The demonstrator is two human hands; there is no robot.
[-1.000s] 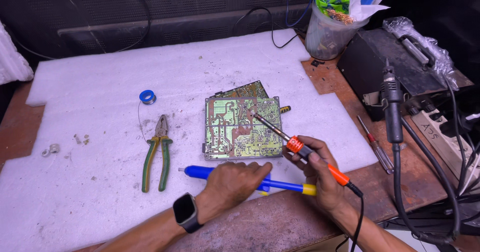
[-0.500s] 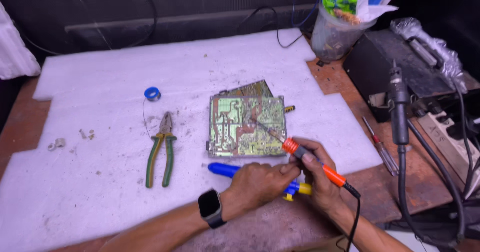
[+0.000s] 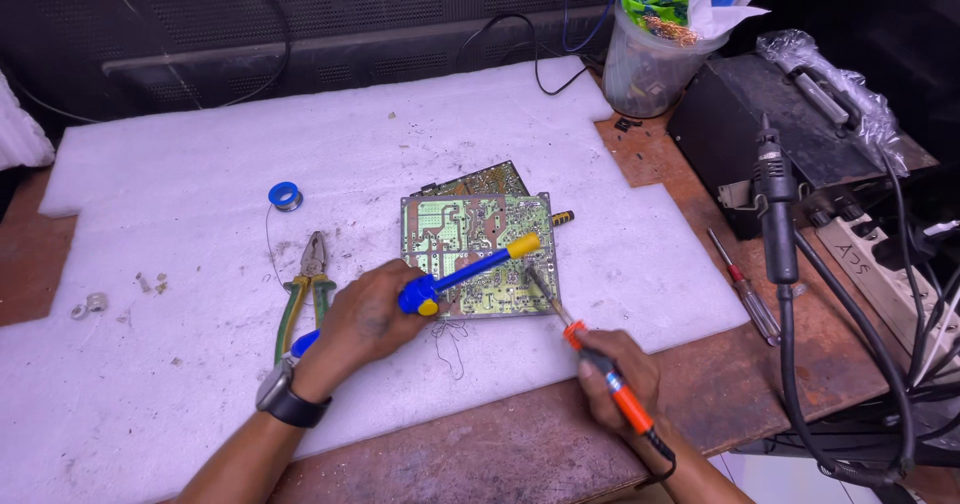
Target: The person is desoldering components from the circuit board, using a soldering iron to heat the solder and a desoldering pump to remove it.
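A green circuit board (image 3: pixel 470 239) lies solder side up on the white foam sheet (image 3: pixel 200 184), with a second board partly under it. My left hand (image 3: pixel 365 319) grips a blue desoldering pump (image 3: pixel 470 269) with a yellow tip, its nozzle over the board's right side. My right hand (image 3: pixel 620 369) holds an orange-handled soldering iron (image 3: pixel 590 349), whose metal tip touches the board's lower right area, close to the pump's tip. A black watch sits on my left wrist.
Green-handled pliers (image 3: pixel 300 289) lie left of the board, a blue solder spool (image 3: pixel 285 196) beyond them. A red screwdriver (image 3: pixel 745 289), a black hot-air wand (image 3: pixel 775 204), a black station box and a plastic cup of scraps (image 3: pixel 645 59) stand at the right.
My left hand picked the blue pump up off the foam and swung its tip onto the board. The iron's tip shifted toward the board's lower right.
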